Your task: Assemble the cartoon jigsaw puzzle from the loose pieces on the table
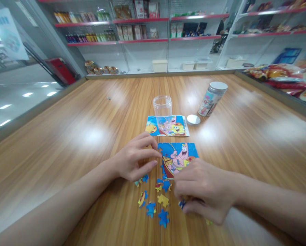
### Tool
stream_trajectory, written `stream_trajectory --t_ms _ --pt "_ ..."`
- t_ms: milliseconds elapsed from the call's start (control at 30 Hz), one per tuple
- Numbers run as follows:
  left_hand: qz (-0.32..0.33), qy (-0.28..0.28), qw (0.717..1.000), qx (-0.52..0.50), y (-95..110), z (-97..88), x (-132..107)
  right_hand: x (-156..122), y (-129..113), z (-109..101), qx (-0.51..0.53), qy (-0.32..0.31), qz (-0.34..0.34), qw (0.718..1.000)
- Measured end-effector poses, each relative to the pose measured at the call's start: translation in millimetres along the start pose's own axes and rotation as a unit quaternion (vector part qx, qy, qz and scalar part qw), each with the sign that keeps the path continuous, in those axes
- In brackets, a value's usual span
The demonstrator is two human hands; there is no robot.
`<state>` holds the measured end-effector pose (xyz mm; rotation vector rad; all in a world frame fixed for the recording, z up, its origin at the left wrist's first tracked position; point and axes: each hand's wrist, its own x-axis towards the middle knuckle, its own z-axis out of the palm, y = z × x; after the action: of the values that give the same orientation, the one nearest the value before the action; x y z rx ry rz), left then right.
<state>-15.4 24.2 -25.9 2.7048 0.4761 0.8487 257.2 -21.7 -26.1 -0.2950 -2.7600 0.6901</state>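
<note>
A partly joined jigsaw puzzle (180, 153) with a pink starfish in a boat lies on the wooden table. My left hand (137, 155) rests at its left edge, fingers spread, fingertips by the ragged side. My right hand (203, 191) covers the lower right corner, its thumb and fingers pinched on a dark blue puzzle piece (182, 204). Several loose pieces lie between my hands, among them a yellow piece (163, 200) and a blue piece (163, 218). Behind the puzzle lies a printed picture sheet (151, 126), with a clear plastic jar (163, 107) standing on it.
A white round lid (193, 119) lies right of the jar. Beyond it stands a printed can (212, 99) with a silver lid. Snack bags (287, 77) are piled past the table's right edge. Stocked shelves (142, 41) line the far side.
</note>
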Motion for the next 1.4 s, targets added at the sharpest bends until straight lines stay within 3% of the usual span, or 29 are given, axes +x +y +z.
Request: stream_trajectory --t_ms 100,233,300,400,533,667,800,1033,1133,1267,1400 --pt "0.028 -0.013 0.999 -0.027 13 8.1 7 4 -3 3 0.029 0.052 -0.022 0.998" --pt "0.063 -0.034 0.995 -0.071 30 16.9 16 9 -4 10 0.044 0.2 0.014 0.979" --pt "0.05 -0.034 0.995 -0.074 35 18.3 18 11 -3 12 0.035 0.254 0.049 0.965" --pt "0.013 -0.032 0.997 -0.075 35 17.9 17 14 -2 12 0.037 0.286 0.089 0.953" --pt "-0.054 0.016 0.996 -0.062 24 15.7 13 14 0 8 0.024 0.295 0.136 0.945" --pt "-0.208 0.089 0.974 0.014 2 10.2 7 13 4 5 0.034 0.3 0.197 0.933" --pt "-0.287 0.066 0.954 0.054 -14 9.2 3 13 7 6 0.053 0.292 0.22 0.929" --pt "-0.303 0.053 0.95 0.057 -14 13.3 2 13 8 6 0.065 0.282 0.22 0.932" --pt "-0.282 0.061 0.957 0.04 -13 10.3 1 13 8 7 0.068 0.278 0.224 0.932" --pt "-0.242 0.028 0.969 0.041 -11 7.3 1 12 10 8 0.071 0.271 0.224 0.934" --pt "-0.239 0.017 0.969 0.054 -12 8.0 2 12 11 8 0.067 0.265 0.224 0.936"
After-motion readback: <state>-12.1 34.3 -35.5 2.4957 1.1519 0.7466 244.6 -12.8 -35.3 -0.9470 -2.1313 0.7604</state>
